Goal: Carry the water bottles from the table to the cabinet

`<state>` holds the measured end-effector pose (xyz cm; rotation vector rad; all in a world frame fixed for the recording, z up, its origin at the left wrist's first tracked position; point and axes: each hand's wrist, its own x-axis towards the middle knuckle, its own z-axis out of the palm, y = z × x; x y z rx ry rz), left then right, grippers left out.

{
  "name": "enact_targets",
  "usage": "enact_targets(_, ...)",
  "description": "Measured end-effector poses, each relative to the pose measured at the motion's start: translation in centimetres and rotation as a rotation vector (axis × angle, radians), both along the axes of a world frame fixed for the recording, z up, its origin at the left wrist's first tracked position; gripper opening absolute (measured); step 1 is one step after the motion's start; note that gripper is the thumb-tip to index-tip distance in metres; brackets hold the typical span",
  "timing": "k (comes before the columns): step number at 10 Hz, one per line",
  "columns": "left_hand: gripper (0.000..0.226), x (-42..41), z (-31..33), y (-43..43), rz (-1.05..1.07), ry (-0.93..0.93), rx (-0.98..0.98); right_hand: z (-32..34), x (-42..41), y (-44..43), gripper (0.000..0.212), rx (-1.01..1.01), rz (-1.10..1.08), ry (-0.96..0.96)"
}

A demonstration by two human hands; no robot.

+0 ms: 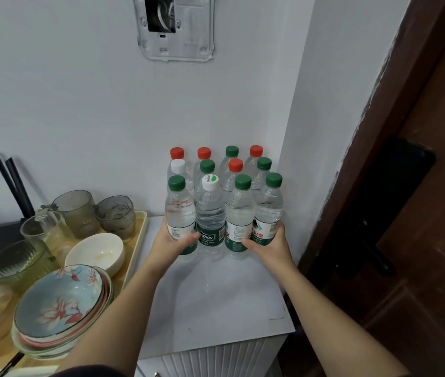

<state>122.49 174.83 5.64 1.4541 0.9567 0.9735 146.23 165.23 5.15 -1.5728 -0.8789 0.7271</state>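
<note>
Several clear water bottles (210,210) with green, red and white caps stand upright in rows on a white cabinet top (215,300), packed against the wall corner. My left hand (173,242) wraps the lower part of the front-left green-capped bottle (179,210), fingers curled round its label. My right hand (267,242) wraps the front-right green-capped bottle (270,210) the same way. Between them stand a white-capped bottle and another green-capped one, pressed together by both hands.
A cream tray (139,240) at the left holds glass cups (78,210), a white bowl (96,253) and a stack of floral plates (61,308). A dark wooden door (419,213) with a black handle stands at the right. The cabinet's front edge is near.
</note>
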Motion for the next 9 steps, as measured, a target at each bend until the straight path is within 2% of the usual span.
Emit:
enact_targets(1, 0.077, -0.1, 0.2, 0.0, -0.022, 0.004, 0.002, 0.4, 0.5, -0.1, 0.079, -0.016, 0.05, 0.023)
enact_targets(2, 0.083, 0.0, 0.3, -0.4, -0.017, -0.06, -0.023, 1.0, 1.6, -0.1, 0.054, -0.009, 0.095, 0.082)
enact_targets(3, 0.085, 0.3, 0.2, -0.9, 0.031, -0.125, -0.067, 1.0, 2.1, 0.3, 0.044, 0.023, 0.112, 0.107)
enact_targets(5, 0.077, 0.4, 0.0, -0.7, 0.047, -0.05, -0.016, 0.0, 1.2, 1.1, 0.068, 0.102, 0.107, 0.04)
enact_targets(7, 0.085, 0.4, -1.1, 0.0, 0.147, 0.091, -0.013, 0.2, 0.7, 0.8, 0.076, 0.131, 0.038, 0.0)
enact_targets(8, 0.089, 0.7, -0.8, -1.2, 0.217, 0.09, -0.041, 0.0, 0.6, 0.4, 0.086, 0.097, 0.035, -0.021)
enact_targets(9, 0.102, 0.7, -0.1, -4.0, 0.337, 0.307, -0.067, -0.6, 0.1, -0.7, 0.106, 0.025, 0.02, -0.175)
